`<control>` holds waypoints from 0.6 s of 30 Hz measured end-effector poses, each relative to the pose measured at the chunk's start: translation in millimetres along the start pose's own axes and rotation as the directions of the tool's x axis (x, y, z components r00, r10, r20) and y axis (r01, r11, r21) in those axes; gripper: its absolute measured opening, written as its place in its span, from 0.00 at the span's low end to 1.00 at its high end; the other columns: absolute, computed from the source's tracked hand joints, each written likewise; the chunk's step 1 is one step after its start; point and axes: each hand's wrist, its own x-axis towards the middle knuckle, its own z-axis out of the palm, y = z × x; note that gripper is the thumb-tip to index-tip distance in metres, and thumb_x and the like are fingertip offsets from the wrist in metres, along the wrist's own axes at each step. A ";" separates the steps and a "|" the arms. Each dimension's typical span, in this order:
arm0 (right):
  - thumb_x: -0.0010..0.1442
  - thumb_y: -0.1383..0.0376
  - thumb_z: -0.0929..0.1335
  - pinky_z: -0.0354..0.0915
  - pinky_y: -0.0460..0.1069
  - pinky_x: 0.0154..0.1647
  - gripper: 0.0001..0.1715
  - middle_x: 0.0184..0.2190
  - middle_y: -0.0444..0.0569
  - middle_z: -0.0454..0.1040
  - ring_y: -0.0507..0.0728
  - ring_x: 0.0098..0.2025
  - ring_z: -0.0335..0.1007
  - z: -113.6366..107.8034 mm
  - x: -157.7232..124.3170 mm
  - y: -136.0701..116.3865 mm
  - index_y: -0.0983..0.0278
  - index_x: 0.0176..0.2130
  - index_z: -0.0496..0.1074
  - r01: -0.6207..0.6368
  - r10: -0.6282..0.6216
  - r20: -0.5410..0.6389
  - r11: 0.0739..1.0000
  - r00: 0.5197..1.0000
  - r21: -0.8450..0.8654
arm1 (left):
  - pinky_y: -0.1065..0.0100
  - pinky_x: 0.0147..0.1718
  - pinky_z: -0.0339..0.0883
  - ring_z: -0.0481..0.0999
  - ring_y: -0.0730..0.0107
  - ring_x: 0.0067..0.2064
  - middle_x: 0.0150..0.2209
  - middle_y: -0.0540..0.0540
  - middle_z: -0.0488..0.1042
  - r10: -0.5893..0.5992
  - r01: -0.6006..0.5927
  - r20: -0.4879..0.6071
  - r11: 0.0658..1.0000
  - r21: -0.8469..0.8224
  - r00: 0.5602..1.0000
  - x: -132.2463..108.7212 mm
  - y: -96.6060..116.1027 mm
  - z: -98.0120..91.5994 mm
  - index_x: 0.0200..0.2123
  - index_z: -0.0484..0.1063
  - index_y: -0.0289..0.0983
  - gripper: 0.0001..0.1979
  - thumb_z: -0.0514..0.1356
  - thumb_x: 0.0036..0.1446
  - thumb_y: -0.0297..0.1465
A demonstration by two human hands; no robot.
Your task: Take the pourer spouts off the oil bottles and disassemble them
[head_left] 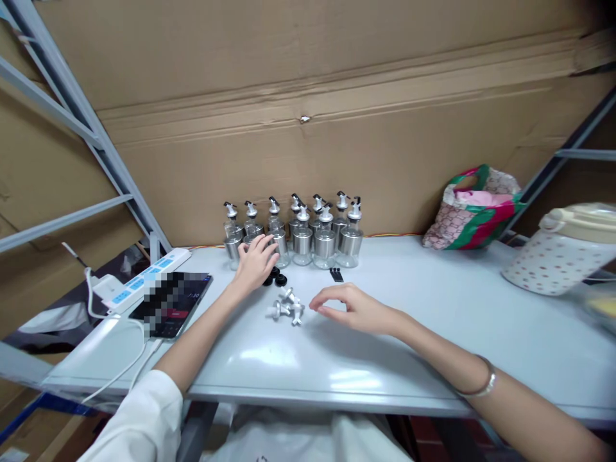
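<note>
Several glass oil bottles (pixel 302 241) with steel bands and pour spouts stand in rows at the back of the grey table (pixel 423 333). My left hand (pixel 256 262) reaches to the front left bottles, its fingers curved around one bottle (pixel 280 247). Black caps (pixel 276 278) lie just right of that hand. Loose silver pour spouts (pixel 287 307) lie in a small heap on the table. My right hand (pixel 342 307) hovers just right of the heap, fingers curled loosely and holding nothing. A small black piece (pixel 336 274) lies in front of the bottles.
A phone (pixel 171 305) on a cable and a white power strip (pixel 144 279) lie at the left. A patterned bag (pixel 474 208) and a dotted cream pot (pixel 561 250) stand at the right. Cardboard covers the wall behind; metal shelf struts rise at both sides.
</note>
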 end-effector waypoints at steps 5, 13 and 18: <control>0.60 0.65 0.62 0.67 0.49 0.44 0.13 0.39 0.49 0.79 0.54 0.39 0.74 0.2 -0.5 0.5 0.65 0.39 0.75 0.013 -0.013 -0.009 1.000 1.000 -0.019 | 0.44 0.57 0.42 0.58 0.57 0.62 0.60 0.40 0.63 -0.009 0.009 0.015 1.000 -0.021 1.000 0.8 -8.6 1.0 0.56 0.63 0.42 0.19 0.46 0.64 0.35; 0.61 0.65 0.62 0.67 0.48 0.43 0.13 0.38 0.48 0.79 0.54 0.38 0.74 0.3 -0.1 1.7 0.64 0.39 0.75 0.023 -0.024 -0.013 0.999 1.000 -0.037 | 0.50 0.57 0.53 0.62 0.58 0.57 0.52 0.41 0.66 -0.139 0.066 -0.230 0.952 -0.298 0.963 7.2 10.7 -3.0 0.45 0.68 0.40 0.12 0.54 0.59 0.35; 0.61 0.65 0.62 0.68 0.49 0.43 0.13 0.37 0.49 0.79 0.54 0.37 0.74 -0.1 -0.5 2.0 0.64 0.39 0.75 0.031 -0.032 -0.014 0.998 0.999 -0.055 | 0.58 0.56 0.60 0.60 0.64 0.62 0.59 0.38 0.60 -0.198 0.012 -0.199 0.736 -0.677 0.960 54.8 33.3 4.4 0.56 0.51 0.41 0.24 0.53 0.57 0.28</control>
